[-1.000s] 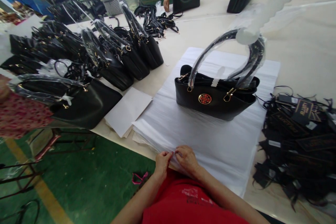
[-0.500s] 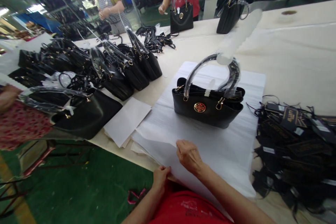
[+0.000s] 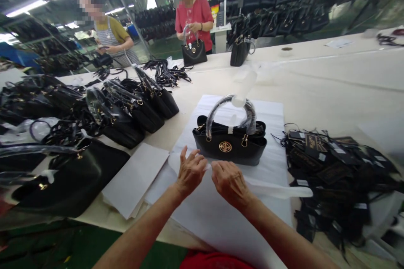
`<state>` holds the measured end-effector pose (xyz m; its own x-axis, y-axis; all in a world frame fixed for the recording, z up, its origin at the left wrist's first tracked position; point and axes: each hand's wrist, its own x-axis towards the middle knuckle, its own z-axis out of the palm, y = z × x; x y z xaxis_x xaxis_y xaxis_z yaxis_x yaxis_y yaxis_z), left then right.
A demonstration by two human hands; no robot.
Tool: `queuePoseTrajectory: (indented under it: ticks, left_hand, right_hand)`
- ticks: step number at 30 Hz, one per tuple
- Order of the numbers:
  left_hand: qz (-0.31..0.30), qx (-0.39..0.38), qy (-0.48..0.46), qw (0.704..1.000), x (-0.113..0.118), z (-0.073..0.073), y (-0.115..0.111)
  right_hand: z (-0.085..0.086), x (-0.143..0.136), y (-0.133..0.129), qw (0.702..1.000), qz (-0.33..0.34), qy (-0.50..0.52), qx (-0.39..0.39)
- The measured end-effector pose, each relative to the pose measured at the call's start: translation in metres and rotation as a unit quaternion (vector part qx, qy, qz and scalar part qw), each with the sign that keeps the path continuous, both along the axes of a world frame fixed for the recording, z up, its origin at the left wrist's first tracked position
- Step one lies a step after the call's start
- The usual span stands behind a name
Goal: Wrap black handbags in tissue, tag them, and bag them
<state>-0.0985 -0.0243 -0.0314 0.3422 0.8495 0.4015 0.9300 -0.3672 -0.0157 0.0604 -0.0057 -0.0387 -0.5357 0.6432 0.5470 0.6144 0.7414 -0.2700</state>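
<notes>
A black handbag [image 3: 243,151] with a round gold emblem stands upright on a stack of white sheets [image 3: 233,214]. Clear wrap covers its raised handles, and a pale strip stands up from them. Just in front of the bag, my left hand [image 3: 191,170] and my right hand [image 3: 230,180] are close together, fingertips pinched on a thin white sheet [image 3: 280,190]. That sheet stretches out to the right beyond my right hand and also shows behind my left hand.
Black tags with strings [image 3: 334,164] lie heaped at the right. White cards [image 3: 137,176] sit at the left, beside a large black bag [image 3: 82,176] and several others. Straps [image 3: 166,71] lie farther back. Two people stand across the table [image 3: 315,84], one holding a bag.
My left hand has risen from the table edge to beside my right hand. A thin white sheet now stretches between and beyond them. The view has shifted, with more of the table's right side showing.
</notes>
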Motion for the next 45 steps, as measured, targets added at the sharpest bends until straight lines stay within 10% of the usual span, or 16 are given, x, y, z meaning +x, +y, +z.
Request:
queuePoseTrajectory:
  ticks: [15,21,33,45]
  left_hand:
    - [-0.015,-0.13,0.05,0.99,0.01,0.038,0.085]
    - [-0.05,-0.141,0.073,0.986,0.011,0.035,0.096]
    - [-0.078,-0.068,0.125,0.987,0.019,0.067,0.129]
    - [-0.06,-0.129,0.146,0.979,0.053,0.082,0.145]
  right_hand:
    - [0.124,0.03,0.125,0.983,-0.147,0.061,0.091]
    - [0.124,0.019,0.16,0.988,-0.14,0.021,-0.06]
    - [0.123,0.028,0.172,0.997,-0.041,0.062,0.037]
    - [0.126,0.031,0.153,0.992,-0.076,0.098,0.013]
